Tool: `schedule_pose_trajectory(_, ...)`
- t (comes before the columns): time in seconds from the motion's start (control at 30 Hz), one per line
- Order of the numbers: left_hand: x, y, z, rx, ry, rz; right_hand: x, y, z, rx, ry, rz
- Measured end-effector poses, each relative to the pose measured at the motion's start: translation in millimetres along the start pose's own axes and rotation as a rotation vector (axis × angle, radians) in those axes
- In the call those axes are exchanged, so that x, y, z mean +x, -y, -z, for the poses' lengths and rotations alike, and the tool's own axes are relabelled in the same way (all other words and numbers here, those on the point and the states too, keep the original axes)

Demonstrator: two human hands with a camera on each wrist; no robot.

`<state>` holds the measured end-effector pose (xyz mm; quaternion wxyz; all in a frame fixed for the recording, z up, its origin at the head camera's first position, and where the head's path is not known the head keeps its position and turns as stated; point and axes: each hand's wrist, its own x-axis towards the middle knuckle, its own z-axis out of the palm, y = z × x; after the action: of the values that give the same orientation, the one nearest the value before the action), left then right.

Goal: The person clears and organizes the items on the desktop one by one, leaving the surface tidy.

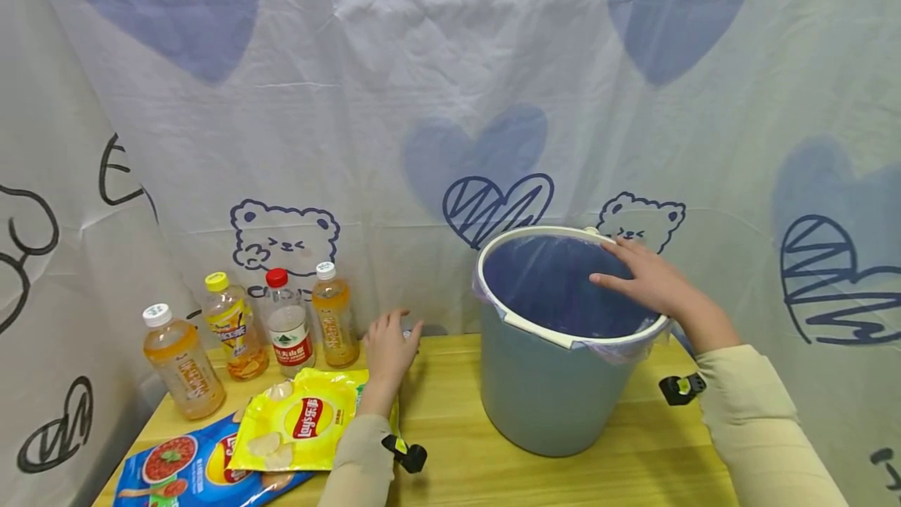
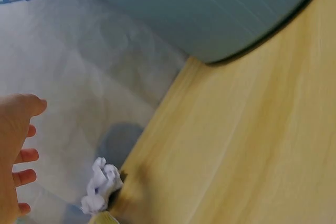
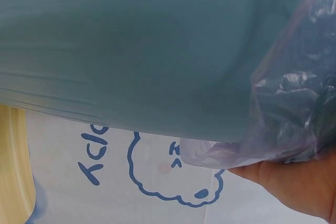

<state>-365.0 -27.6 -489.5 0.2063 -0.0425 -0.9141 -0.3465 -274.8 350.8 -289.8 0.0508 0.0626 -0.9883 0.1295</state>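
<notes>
My left hand (image 1: 389, 350) hovers over the table's back edge, its fingers spread and loosely bent, holding nothing. A crumpled white paper ball (image 2: 102, 186) lies by that edge, apart from the fingers in the left wrist view and mostly hidden behind the hand in the head view. On the right, a grey-blue trash bin (image 1: 549, 397) stands upright, lined with a thin translucent bag (image 3: 294, 103) folded over its white rim (image 1: 538, 329). My right hand (image 1: 651, 276) rests at the rim's right side, fingers extended and thumb over the opening.
Left of my left hand stand several drink bottles: an orange one with a white cap (image 1: 184, 370), a yellow-capped one (image 1: 235, 331), a red-capped one (image 1: 288, 327) and another white-capped one (image 1: 335, 319). Yellow (image 1: 303, 421) and blue (image 1: 183, 468) chip bags overlap in front.
</notes>
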Motion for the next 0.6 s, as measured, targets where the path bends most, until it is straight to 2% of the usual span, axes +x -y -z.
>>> schedule_pose_trajectory(0.4,1.5,21.3,-19.3,0.117,0.149,0.075,-1.0,0,0,-0.002,0.001,0.005)
schedule_pose_trajectory(0.6,2.5,29.3,-26.1,0.175,0.193,0.094,-0.5,0,0,0.003,0.003,-0.001)
